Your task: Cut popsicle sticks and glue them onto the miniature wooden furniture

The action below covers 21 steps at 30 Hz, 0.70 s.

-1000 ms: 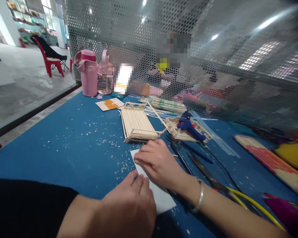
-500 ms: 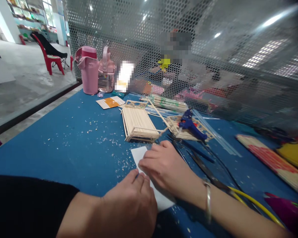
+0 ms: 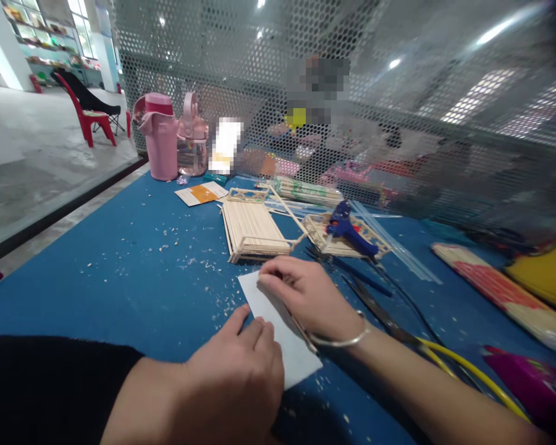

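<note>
A narrow white sheet of paper [image 3: 290,355] lies slantwise on the blue tabletop. My left hand [image 3: 243,374] rests on its near left part, palm down, with the index finger apart from the other slightly bent fingers. Above the paper's far right side is my right hand [image 3: 306,293], thumb and index finger pinched together. What that pinch holds is hidden; a thin dark edge shows beneath the wrist, beside the bangle [image 3: 343,340]. Just beyond the paper stands a small model made of thin wooden sticks [image 3: 254,228].
A blue glue gun [image 3: 352,232] lies on a second stick frame [image 3: 315,238]. Scissors with yellow handles [image 3: 384,318], clear glue sticks [image 3: 398,247] and a bag of sticks [image 3: 495,287] are at right. A pink flask [image 3: 162,145] stands by the perforated metal screen [image 3: 259,74].
My right hand has lifted slightly and its wrist has turned, so thumb and index finger show. The hands have drawn apart, uncovering more of the paper. The camera view has shifted slightly.
</note>
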### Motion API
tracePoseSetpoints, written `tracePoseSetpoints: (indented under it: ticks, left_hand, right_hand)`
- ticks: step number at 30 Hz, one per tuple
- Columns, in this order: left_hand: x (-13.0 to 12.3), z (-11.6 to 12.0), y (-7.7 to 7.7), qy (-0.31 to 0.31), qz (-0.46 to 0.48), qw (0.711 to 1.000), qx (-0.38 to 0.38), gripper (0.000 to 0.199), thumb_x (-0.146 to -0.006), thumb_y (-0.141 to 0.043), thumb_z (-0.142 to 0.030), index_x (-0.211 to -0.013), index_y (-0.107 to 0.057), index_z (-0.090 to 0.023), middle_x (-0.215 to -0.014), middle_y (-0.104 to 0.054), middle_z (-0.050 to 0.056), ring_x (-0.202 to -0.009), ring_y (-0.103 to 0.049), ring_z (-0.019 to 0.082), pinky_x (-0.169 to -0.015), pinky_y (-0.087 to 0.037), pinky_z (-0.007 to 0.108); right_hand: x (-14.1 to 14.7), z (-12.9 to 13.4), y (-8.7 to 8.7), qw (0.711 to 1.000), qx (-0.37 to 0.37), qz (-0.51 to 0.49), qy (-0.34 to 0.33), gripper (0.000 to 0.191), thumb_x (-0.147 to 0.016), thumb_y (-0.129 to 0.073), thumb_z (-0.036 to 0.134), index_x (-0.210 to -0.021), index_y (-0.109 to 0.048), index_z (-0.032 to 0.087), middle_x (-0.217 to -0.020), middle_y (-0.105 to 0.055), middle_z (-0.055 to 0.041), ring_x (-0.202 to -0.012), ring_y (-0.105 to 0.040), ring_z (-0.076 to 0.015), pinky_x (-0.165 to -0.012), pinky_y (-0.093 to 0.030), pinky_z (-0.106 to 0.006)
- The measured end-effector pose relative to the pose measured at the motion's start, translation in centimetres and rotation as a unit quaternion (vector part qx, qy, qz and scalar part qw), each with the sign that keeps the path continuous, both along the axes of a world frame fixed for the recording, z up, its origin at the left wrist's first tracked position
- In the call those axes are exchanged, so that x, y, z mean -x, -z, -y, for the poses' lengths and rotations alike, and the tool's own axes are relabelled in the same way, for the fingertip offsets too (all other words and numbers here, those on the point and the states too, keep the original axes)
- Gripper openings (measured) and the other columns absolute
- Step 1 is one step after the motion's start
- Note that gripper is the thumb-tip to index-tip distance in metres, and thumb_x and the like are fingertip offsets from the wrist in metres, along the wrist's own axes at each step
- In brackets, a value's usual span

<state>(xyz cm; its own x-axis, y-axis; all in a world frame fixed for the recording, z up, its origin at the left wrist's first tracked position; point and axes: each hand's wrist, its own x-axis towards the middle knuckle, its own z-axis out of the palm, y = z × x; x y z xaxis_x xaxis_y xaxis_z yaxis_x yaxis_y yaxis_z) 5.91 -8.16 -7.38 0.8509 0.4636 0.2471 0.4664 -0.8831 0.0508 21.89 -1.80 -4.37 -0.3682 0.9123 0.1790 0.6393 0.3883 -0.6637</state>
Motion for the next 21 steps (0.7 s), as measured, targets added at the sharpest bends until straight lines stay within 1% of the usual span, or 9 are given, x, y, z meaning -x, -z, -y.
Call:
tracePoseSetpoints:
  ticks: [2, 4, 6, 8, 10, 12, 14, 17, 21]
  left_hand:
    - [0.2, -0.3, -0.4, -0.001, 0.022, 0.999, 0.037, 0.059, -0.078, -0.053, -0.063, -0.092, -0.064, -0.007, -0.092, -0.068, 0.017, -0.089, -0.064, 0.030, -0.098, -0.037, 0.055]
    - [0.4, -0.8, -0.7, -0.009, 0.041, 0.997, 0.065, 0.054, -0.080, -0.051, -0.063, -0.082, -0.065, -0.011, -0.081, -0.068, 0.011, -0.081, -0.065, 0.026, -0.100, -0.034, 0.057]
    - [0.5, -1.4, -0.9, -0.018, 0.060, 0.994, 0.086, 0.043, -0.086, -0.050, -0.053, -0.077, -0.066, -0.014, -0.076, -0.068, 0.007, -0.077, -0.065, 0.022, -0.102, -0.033, 0.055]
    - [0.7, -1.9, -1.1, -0.023, 0.102, 0.987, 0.120, 0.032, -0.090, -0.050, -0.039, -0.075, -0.066, -0.016, -0.076, -0.069, 0.004, -0.076, -0.065, 0.019, -0.101, -0.033, 0.052]
    - [0.8, -2.4, -1.3, -0.040, 0.182, 0.967, 0.171, 0.025, -0.089, -0.049, -0.030, -0.076, -0.066, -0.017, -0.076, -0.069, 0.002, -0.075, -0.063, 0.017, -0.094, -0.041, 0.044]
    - [0.8, -2.7, -1.6, -0.078, 0.278, 0.928, 0.234, 0.020, -0.088, -0.050, -0.027, -0.078, -0.065, -0.016, -0.076, -0.068, 0.002, -0.072, -0.061, 0.015, -0.078, -0.047, 0.031]
    - [0.6, -3.1, -1.7, -0.118, 0.347, 0.879, 0.306, 0.020, -0.087, -0.051, -0.027, -0.079, -0.064, -0.015, -0.074, -0.066, 0.002, -0.068, -0.058, 0.013, -0.066, -0.045, 0.024]
    - [0.3, -3.3, -1.6, -0.135, 0.370, 0.826, 0.403, 0.023, -0.088, -0.049, -0.030, -0.082, -0.064, -0.014, -0.071, -0.064, 0.001, -0.064, -0.053, 0.012, -0.060, -0.042, 0.022]
    - [0.3, -3.3, -1.7, -0.123, 0.362, 0.802, 0.460, 0.019, -0.084, -0.054, -0.029, -0.079, -0.064, -0.012, -0.068, -0.061, 0.000, -0.061, -0.050, 0.011, -0.058, -0.039, 0.022]
  right_hand:
    - [-0.5, 0.4, -0.7, 0.966, 0.166, -0.190, 0.056, 0.017, -0.076, -0.062, 0.033, -0.069, -0.056, 0.019, -0.073, -0.067, -0.0017, -0.067, -0.059, -0.0148, -0.065, -0.043, -0.030]
    - [-1.0, 1.1, -1.2, 0.898, 0.276, -0.333, 0.077, 0.025, -0.069, -0.070, 0.036, -0.067, -0.052, 0.020, -0.072, -0.066, -0.0002, -0.063, -0.060, -0.0120, -0.063, -0.046, -0.027]
    - [-1.2, 2.0, -1.3, 0.856, 0.317, -0.403, 0.064, 0.028, -0.064, -0.076, 0.034, -0.066, -0.052, 0.019, -0.069, -0.064, 0.0017, -0.057, -0.056, -0.0079, -0.059, -0.045, -0.023]
    - [-1.4, 2.5, -0.9, 0.846, 0.316, -0.427, 0.045, 0.028, -0.064, -0.078, 0.034, -0.068, -0.055, 0.018, -0.065, -0.060, 0.0037, -0.052, -0.050, -0.0051, -0.053, -0.041, -0.020]
    - [-1.4, 2.8, -0.4, 0.858, 0.298, -0.417, 0.025, 0.027, -0.067, -0.076, 0.037, -0.072, -0.057, 0.018, -0.061, -0.056, 0.0046, -0.049, -0.045, -0.0049, -0.048, -0.037, -0.019]
    - [-1.4, 3.0, 0.1, 0.894, 0.257, -0.368, 0.015, 0.023, -0.072, -0.071, 0.038, -0.078, -0.059, 0.019, -0.062, -0.054, 0.0040, -0.051, -0.045, -0.0063, -0.048, -0.037, -0.020]
    - [-1.4, 3.2, 0.4, 0.936, 0.179, -0.303, 0.016, 0.019, -0.076, -0.067, 0.033, -0.088, -0.059, 0.020, -0.067, -0.056, 0.0025, -0.058, -0.050, -0.0084, -0.052, -0.040, -0.021]
    - [-1.3, 3.9, 0.5, 0.977, 0.031, -0.210, 0.008, 0.017, -0.079, -0.061, 0.022, -0.094, -0.053, 0.022, -0.073, -0.058, 0.0020, -0.063, -0.055, -0.0101, -0.057, -0.045, -0.023]
    - [-1.2, 4.6, 0.4, 0.988, -0.109, -0.105, -0.013, 0.019, -0.076, -0.055, 0.011, -0.090, -0.051, 0.023, -0.071, -0.059, 0.0027, -0.060, -0.055, -0.0097, -0.057, -0.046, -0.023]
